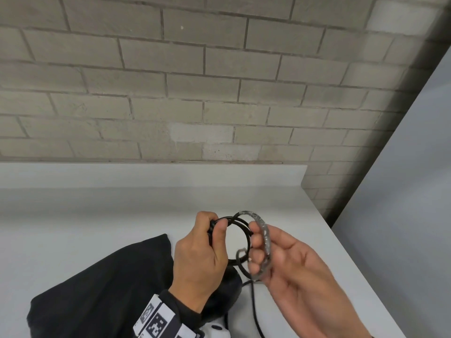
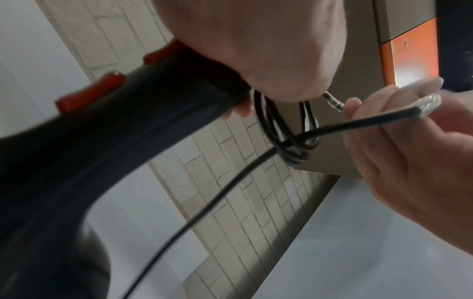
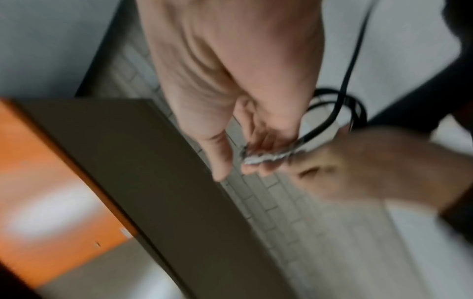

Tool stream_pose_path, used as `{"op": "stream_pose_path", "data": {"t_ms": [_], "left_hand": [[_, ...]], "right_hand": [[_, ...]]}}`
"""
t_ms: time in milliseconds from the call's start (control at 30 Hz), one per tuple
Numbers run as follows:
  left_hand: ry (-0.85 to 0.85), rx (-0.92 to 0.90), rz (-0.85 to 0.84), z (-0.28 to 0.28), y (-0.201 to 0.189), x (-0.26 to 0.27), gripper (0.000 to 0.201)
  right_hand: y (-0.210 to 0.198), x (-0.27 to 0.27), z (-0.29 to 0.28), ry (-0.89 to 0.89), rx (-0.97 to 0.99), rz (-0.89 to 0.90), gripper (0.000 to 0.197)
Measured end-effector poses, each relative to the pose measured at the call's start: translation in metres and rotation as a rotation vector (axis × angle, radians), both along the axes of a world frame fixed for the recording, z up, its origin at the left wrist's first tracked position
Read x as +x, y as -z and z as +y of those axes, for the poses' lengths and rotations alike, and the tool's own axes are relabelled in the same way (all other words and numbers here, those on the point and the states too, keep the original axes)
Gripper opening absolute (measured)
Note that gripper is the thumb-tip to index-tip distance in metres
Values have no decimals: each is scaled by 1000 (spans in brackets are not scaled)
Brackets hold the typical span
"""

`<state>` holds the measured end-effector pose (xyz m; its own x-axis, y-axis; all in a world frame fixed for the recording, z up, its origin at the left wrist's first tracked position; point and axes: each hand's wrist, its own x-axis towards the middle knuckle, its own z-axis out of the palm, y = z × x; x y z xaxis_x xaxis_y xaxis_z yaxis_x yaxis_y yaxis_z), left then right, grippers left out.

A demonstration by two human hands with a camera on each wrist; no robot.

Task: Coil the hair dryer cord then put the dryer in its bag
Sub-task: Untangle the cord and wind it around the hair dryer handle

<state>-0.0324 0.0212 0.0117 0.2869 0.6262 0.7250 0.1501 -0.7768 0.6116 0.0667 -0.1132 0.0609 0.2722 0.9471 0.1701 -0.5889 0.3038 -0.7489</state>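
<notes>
My left hand grips the end of the black hair dryer's handle, which has orange buttons, and pinches a few loops of black cord against it. The dryer body hangs below that hand and is mostly hidden. My right hand, palm up to the right of the loops, curls its fingers round a silvery wrapped stretch of the cord. The loose cord trails down toward the table's front edge. The black fabric bag lies on the table to the left, under my left wrist.
The white table meets a grey brick wall at the back; its right edge runs diagonally near my right hand. A brown and orange cabinet shows in the wrist views.
</notes>
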Motion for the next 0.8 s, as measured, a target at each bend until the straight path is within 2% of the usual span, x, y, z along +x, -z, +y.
{"op": "stream_pose_path", "data": {"t_ms": [133,200,300,433,500,567,633,700,800], "left_hand": [[-19,-38,-16,10,2,-2,38],[-11,-41,-17,11,3,-2,39],[-11,-40,-27,14,4,-2,40],[-11,-32,-28,14,5,-4,37],[1,-24,-18,11,6,-3,36],[-5,-20,-26,11,6,-2,36],[-29,-31,-44,16,6,-3,35],[-50,-57,-52,23,7,-4,31],[-53,-90,-53,29,9,-5,29]], "right_hand": [[27,-12,2,158,-92,-610,43],[34,-18,4,201,-183,-847,47],[40,-23,8,295,-188,-977,51],[49,-20,13,461,-135,-1171,39],[50,-18,14,518,-109,-1202,33],[54,-17,15,567,-21,-1206,19],[59,-17,12,534,13,-1132,10],[60,-17,5,427,-36,-940,4],[64,-7,-8,326,-98,-531,26]]}}
